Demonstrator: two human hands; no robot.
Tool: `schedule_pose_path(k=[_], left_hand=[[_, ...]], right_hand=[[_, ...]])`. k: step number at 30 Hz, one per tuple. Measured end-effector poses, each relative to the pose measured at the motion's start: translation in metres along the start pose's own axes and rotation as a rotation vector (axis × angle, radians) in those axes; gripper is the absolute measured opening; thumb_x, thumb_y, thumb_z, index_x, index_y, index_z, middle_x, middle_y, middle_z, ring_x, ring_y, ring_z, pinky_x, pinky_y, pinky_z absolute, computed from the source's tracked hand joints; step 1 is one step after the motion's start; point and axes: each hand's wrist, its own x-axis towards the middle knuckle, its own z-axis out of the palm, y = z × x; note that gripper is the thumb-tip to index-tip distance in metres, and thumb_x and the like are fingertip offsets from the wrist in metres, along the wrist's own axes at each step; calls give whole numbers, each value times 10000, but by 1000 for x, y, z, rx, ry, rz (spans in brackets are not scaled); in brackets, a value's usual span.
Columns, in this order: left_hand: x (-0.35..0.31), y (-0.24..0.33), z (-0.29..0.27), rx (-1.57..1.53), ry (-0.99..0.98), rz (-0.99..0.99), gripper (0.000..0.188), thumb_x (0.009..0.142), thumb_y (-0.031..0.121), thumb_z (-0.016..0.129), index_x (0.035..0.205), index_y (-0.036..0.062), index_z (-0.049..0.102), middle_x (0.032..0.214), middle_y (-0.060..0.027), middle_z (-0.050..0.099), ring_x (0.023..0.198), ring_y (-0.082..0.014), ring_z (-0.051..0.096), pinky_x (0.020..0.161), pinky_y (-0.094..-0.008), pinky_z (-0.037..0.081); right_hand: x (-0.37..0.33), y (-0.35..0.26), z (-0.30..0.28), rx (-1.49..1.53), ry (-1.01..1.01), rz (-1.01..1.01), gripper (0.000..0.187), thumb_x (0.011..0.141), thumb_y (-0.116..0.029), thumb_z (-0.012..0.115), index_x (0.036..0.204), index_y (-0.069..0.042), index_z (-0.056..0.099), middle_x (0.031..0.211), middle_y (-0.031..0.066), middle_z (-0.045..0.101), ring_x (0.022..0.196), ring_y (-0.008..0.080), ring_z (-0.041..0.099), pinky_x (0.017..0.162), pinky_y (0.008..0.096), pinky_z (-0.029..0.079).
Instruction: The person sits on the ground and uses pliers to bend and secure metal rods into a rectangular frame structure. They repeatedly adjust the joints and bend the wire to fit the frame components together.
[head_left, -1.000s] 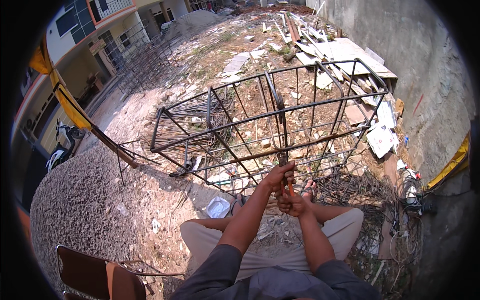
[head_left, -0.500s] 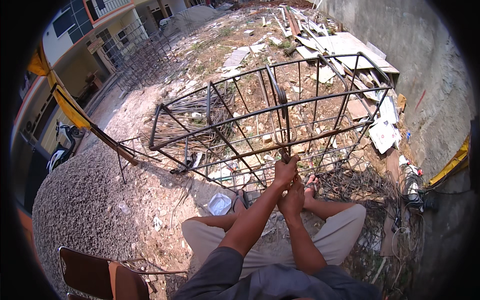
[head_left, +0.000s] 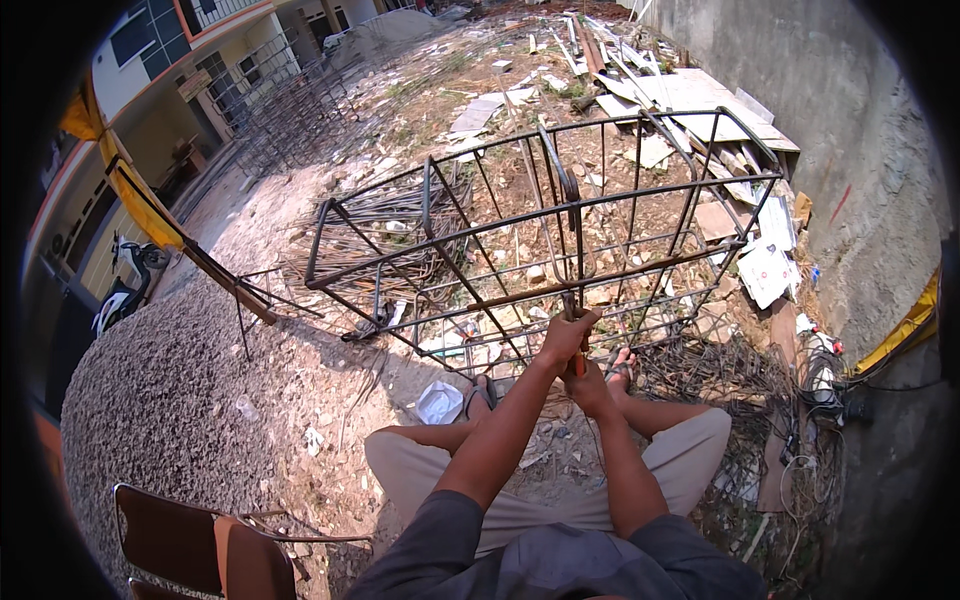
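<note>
Pliers (head_left: 580, 364) held; red-marked sheet (head_left: 767, 272) unreadable

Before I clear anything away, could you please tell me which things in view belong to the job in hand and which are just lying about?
Apparently part of the job:
orange-handled tool, held
steel bar cage, at the tool's head

Apparently just lying or standing about:
white crumpled item
white boards
gravel heap
brown chair

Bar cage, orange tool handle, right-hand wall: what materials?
Bar cage: likely steel; thin dark bent bars, one rusty brown. 
Orange tool handle: perhaps plastic-coated, going by the bright colour; mostly hidden. 
Right-hand wall: probably concrete or cement render; matte, mottled grey.
</note>
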Motion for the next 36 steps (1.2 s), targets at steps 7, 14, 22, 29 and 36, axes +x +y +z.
schedule_pose_path(k=[7,14,22,29,36], left_hand=[[9,5,-25,-357,-392,-164,374,977,410,754,1077,60,669,748,21,599,636,-114,564,658,-320,510],[4,8,-4,-272,-204,-106,211,1037,251,662,1006,43,680,566,93,364,479,-48,318,474,-266,298],[15,-19,13,-62,193,132,300,981,206,695,722,73,621,569,31,528,470,-91,449,458,-322,357],[16,-16,10,455,440,255,338,938,355,717,832,36,675,697,-121,676,640,-288,652,659,-466,508],[-2,13,-18,-88,-114,-60,333,992,422,727,959,96,674,740,21,617,645,-115,600,613,-293,504]], right_hand=[[0,-4,-6,1010,-669,255,186,1031,-235,679,1115,-85,608,690,-76,375,562,53,333,538,258,308],[6,11,-17,687,-502,238,343,1002,-288,711,1215,-46,594,833,60,638,736,191,626,659,354,491],[-26,-34,55,-564,726,-384,567,816,-261,834,1231,-8,542,966,182,705,895,447,690,795,536,540],[9,16,33,-416,245,-233,393,908,-189,716,1231,-18,570,911,228,700,847,451,703,700,527,523],[5,24,-5,1262,-959,224,350,1046,-320,646,1235,-25,660,897,69,718,778,201,729,651,385,574]])
